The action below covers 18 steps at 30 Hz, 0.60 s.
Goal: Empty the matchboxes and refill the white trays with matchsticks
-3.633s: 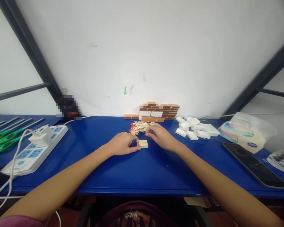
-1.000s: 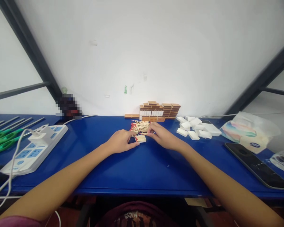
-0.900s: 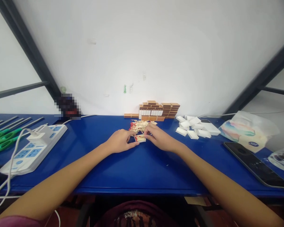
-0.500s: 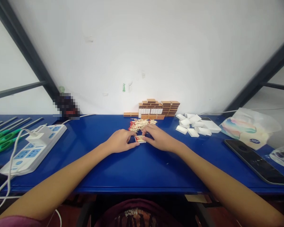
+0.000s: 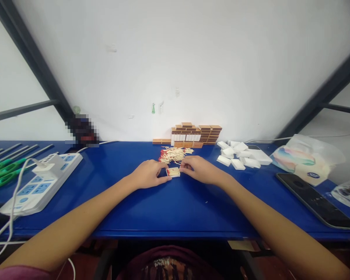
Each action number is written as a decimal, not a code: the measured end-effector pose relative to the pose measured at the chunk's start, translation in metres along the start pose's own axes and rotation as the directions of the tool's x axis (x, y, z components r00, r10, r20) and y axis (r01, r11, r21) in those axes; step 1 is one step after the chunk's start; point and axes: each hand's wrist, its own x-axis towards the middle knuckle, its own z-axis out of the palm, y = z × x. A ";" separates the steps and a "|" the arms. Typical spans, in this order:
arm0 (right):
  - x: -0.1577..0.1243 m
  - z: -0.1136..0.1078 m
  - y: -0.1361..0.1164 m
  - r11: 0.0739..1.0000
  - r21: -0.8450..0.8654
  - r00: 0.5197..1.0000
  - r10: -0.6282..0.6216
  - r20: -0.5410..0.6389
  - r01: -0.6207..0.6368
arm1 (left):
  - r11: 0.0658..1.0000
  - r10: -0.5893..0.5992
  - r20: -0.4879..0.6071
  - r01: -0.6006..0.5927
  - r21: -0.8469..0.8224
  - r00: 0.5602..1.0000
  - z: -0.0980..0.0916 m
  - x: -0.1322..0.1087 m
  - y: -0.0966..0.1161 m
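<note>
A small white matchbox tray (image 5: 174, 175) with some red-headed matches in it lies on the blue table (image 5: 175, 210). My left hand (image 5: 150, 174) grips its left end between thumb and fingers. At the tray's right end is my right hand (image 5: 198, 168), its thumb and fingertips pinched together; whatever is between them is too small to make out. Just behind the tray lies a loose pile of matches (image 5: 175, 154), red heads mostly toward the left.
Stacked brown matchboxes (image 5: 210, 134) stand against the wall. White trays (image 5: 238, 163) are heaped to the right, near a plastic-wrapped packet (image 5: 312, 169) and a phone (image 5: 316, 200). At left are a power strip (image 5: 36, 190) and green-handled tools (image 5: 7, 171).
My right hand has shifted slightly right, from over the tray to its right end, uncovering more of the matches inside. My left hand keeps its hold.
</note>
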 end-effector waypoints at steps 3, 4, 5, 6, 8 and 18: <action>0.000 0.001 0.000 0.999 0.039 1.000 -0.015 -0.001 0.015 | 1.000 0.010 -0.002 -0.010 0.003 1.000 0.001 0.000 -0.001; 0.000 0.001 -0.001 0.998 0.054 1.000 -0.016 0.002 0.016 | 1.000 0.011 0.000 -0.011 0.002 1.000 0.001 0.000 -0.001; 0.000 0.001 -0.001 0.998 0.067 1.000 -0.015 0.004 0.015 | 1.000 0.011 0.001 -0.011 0.002 1.000 0.001 0.000 -0.001; 0.000 0.002 -0.001 0.997 0.073 1.000 -0.014 0.008 0.013 | 1.000 0.009 0.002 -0.009 0.001 1.000 0.001 0.000 -0.001; 0.000 0.002 -0.001 0.997 0.078 1.000 -0.014 0.011 0.013 | 1.000 0.006 0.005 -0.006 -0.004 1.000 0.001 0.000 -0.001; 0.000 0.001 -0.001 0.984 0.177 0.999 -0.003 0.043 -0.005 | 1.000 0.005 0.010 -0.005 0.003 1.000 -0.001 0.000 0.001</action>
